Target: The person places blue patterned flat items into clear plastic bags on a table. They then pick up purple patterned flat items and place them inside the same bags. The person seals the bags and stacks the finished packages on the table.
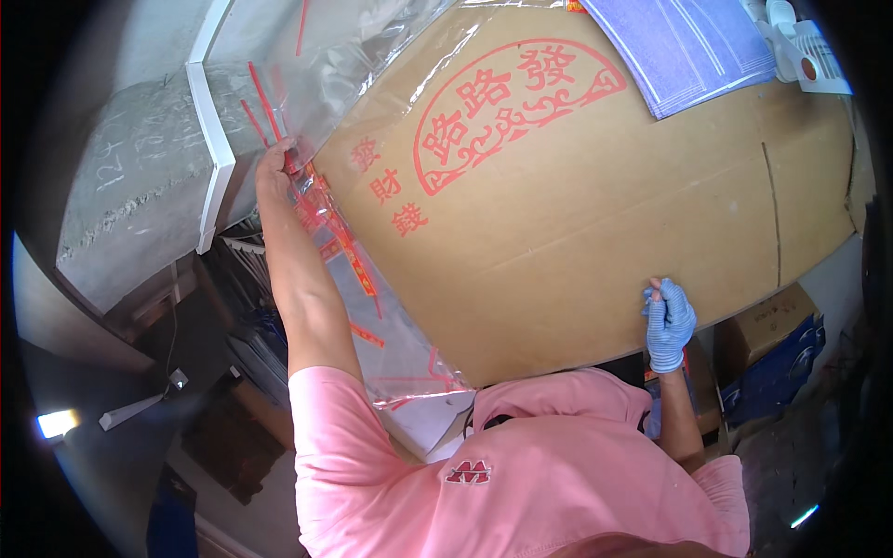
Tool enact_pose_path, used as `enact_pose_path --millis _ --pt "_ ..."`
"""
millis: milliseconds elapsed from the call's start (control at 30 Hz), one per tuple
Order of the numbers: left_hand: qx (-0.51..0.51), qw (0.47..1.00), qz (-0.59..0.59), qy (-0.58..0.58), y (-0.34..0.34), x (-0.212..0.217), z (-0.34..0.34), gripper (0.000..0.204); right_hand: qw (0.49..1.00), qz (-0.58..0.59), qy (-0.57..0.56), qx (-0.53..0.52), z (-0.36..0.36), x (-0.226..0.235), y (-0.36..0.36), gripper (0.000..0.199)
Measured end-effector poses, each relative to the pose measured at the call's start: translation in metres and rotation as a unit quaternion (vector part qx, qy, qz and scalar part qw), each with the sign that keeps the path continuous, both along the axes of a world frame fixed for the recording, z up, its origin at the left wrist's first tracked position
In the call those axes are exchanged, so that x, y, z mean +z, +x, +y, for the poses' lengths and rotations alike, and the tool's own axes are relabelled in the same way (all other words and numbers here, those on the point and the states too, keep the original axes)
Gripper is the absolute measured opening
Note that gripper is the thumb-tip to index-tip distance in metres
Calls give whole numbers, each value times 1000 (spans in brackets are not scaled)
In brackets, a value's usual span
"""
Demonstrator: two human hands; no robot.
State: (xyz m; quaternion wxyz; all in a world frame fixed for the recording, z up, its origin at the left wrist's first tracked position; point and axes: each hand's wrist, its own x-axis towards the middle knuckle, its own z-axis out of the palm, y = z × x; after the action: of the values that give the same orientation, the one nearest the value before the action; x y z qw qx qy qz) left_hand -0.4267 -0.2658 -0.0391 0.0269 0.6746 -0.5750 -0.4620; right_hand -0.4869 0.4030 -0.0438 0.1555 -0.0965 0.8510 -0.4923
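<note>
A large sheet of brown cardboard with red printing lies across the work surface before me. Along its left side runs clear plastic film with red and yellow printed strips. My bare left hand reaches far out to the left, its fingers closed on the film's edge. Near the cardboard's front edge, toward the right, is my right hand in a blue-and-white striped glove. Its fingers are curled together, with bare fingertips showing; what they hold, if anything, is too small to make out.
Blue-purple printed sheets lie on the far right of the cardboard, beside a white plastic device. At left, a white angled strip runs along a grey concrete wall. A carton and a blue bag sit below right.
</note>
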Motion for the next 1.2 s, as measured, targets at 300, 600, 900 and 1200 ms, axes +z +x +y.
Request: enact_pose_path --millis 300,600,900,1200 --pt "33 999 36 16 -31 9 8 10 997 69 21 18 2 -6 4 13" --pt "88 944 315 42 -2 38 49 11 999 24 25 -6 5 -3 3 14" --pt "269 832 457 163 54 19 378 8 953 -256 -111 119 -58 24 28 55" --pt "262 817 475 194 71 10 486 12 845 -435 -306 -58 -102 30 59 73"
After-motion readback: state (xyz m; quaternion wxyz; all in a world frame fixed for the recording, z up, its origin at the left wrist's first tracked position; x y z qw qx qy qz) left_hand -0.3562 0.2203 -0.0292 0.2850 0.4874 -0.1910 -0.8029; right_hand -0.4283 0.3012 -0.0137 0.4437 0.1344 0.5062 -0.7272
